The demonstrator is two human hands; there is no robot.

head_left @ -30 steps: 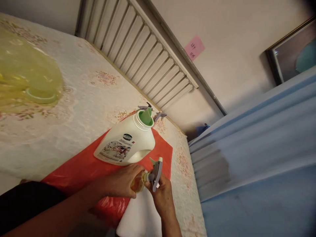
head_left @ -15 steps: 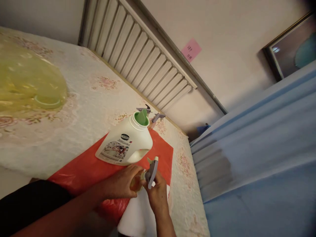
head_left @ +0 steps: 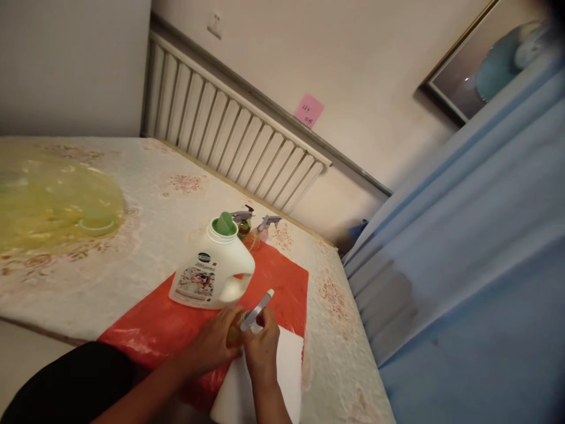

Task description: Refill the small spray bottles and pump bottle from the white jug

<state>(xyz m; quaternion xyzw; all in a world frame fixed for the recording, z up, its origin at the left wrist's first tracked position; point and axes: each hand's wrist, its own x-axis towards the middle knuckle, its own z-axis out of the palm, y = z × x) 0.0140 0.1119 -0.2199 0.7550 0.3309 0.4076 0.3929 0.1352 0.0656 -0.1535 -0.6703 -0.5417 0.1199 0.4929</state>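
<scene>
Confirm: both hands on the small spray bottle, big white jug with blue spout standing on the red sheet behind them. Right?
Not quite. In the head view the white jug's spout is green, not blue. The rest holds: left hand and right hand are both on the small spray bottle, and the jug stands on the red sheet behind them.

The right hand [head_left: 261, 347] now closes over the grey trigger head [head_left: 257, 310], which leans flatter and shows less of itself. The left hand [head_left: 216, 341] covers more of the small amber spray bottle [head_left: 233, 335]. Both hands sit slightly lower on the red sheet [head_left: 282, 282].
</scene>
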